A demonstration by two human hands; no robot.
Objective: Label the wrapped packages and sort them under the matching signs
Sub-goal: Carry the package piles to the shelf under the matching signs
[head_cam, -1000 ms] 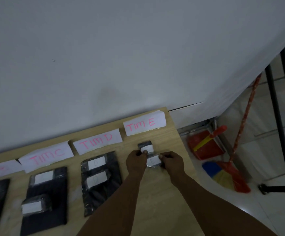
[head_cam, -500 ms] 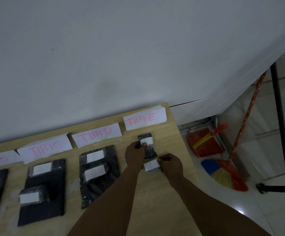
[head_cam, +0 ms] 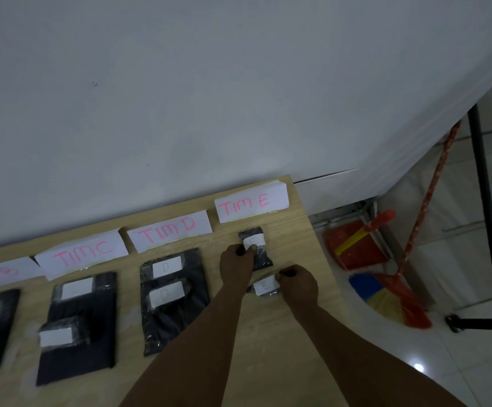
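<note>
Sorting under TIM E sign [head_cam: 251,205]: left hand [head_cam: 237,264] pinching upper E package [head_cam: 255,248], right hand [head_cam: 298,284] gripping lower E package [head_cam: 265,287]. Next: square both, release.

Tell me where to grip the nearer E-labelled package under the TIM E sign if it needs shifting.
Pinch the nearer E package by its short right end, coming from the table's open right side, as the right hand does now. It lies flat with its label up, and the left hand and the farther E package crowd its left and far sides.
</note>
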